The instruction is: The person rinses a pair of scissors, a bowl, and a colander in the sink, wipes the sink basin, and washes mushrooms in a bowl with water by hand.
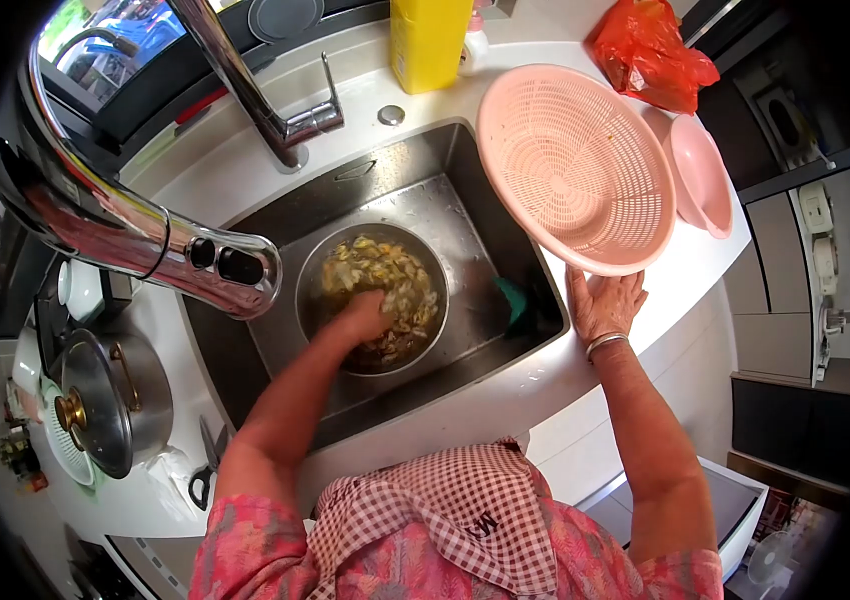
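A round metal bowl (306, 318) stands in the dark sink (465, 350), holding murky water and yellowish and pale pieces of food (375, 265). My left hand (365, 316) reaches down into the bowl among the pieces; its fingertips are hidden, so I cannot make out whether they grip anything. On the white counter at the sink's right edge rests my right hand (607, 305), fingers spread and holding nothing, just below the rim of a pink colander (580, 170). A bracelet circles the right wrist.
A chrome faucet (290, 130) rises behind the sink. Green cloth (512, 303) lies inside the sink. Lidded pot (115, 400) and scissors (209, 460) are left; a yellow container (428, 45), red bag (650, 55) and pink basin (700, 175) stand behind and right.
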Motion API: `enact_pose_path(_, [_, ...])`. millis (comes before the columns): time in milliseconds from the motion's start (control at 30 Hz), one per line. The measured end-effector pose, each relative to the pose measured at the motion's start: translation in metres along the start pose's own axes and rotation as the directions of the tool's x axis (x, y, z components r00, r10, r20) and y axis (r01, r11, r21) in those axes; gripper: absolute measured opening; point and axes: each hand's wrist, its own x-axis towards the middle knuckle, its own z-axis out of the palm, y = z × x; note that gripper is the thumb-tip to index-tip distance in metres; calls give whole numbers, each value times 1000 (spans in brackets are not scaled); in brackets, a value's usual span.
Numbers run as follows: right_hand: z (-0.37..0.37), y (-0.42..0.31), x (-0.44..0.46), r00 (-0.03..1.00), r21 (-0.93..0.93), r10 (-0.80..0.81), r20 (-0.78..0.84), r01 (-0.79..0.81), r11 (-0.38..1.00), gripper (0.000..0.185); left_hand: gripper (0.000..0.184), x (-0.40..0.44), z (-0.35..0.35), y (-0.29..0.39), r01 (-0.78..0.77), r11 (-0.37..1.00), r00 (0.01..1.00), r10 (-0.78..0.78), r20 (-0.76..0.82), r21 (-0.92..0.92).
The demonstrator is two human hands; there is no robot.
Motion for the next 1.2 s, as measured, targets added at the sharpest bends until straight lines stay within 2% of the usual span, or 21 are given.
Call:
enact_pose_path(100, [0,0,0,1000,-22,1,3,-1,1000,93,49,-20,-12,32,20,1000,980,-20,-200,-2])
enact_pose_path(200, [0,0,0,1000,-16,-8,5,8,1000,92,53,-42,-49,79,37,946,999,-23,-47,323])
enact_pose_path(233, [-1,0,0,1000,-17,-6,12,6,1000,92,54,-41,-46,76,-57,909,979,133,-157,413])
enact_pose_path(300, [-2,-1,1,1000,-17,-1,24,1,1000,93,57,-38,-40,69,-191,773,835,452,-314,604])
enact_pose_path(400, [-1,0,1,1000,11,3,15,-4,1000,95,58,-17,-28,78,-222,849,883,384,-270,480])
enact_pose_path(500, [1,1,1,1000,5,1,9,-1,1000,96,47,17,-3,69,-161,832,978,205,-26,531])
enact_pose_path(600, [0,0,1,1000,8,12,19,-13,1000,96,56,20,-7,78,-104,827,992,47,117,552])
enact_pose_path(700, [0,1,0,1000,7,3,18,-3,1000,96,47,32,5,57,-12,929,985,-52,163,370])
enact_pose_path(800, [-7,-4,0,999,4,7,40,-8,1000,94,39,3,2,50,45,992,999,-44,-11,119])
enact_pose_path(900, [-3,-4,0,1000,1,10,12,-10,1000,92,42,-25,-23,91,216,961,975,-221,16,172])
enact_pose_path(1000, [-3,-4,0,1000,-1,11,28,-11,1000,93,55,-40,-18,90,-58,889,995,87,-43,454])
enact_pose_path(1100, [0,-1,0,1000,-1,-2,22,2,1000,94,66,-33,-17,86,-303,740,907,418,-57,600])
enact_pose_path(1200, [-4,-2,-1,1000,17,-4,19,4,1000,95,71,-9,-17,83,-225,702,936,349,-51,675])
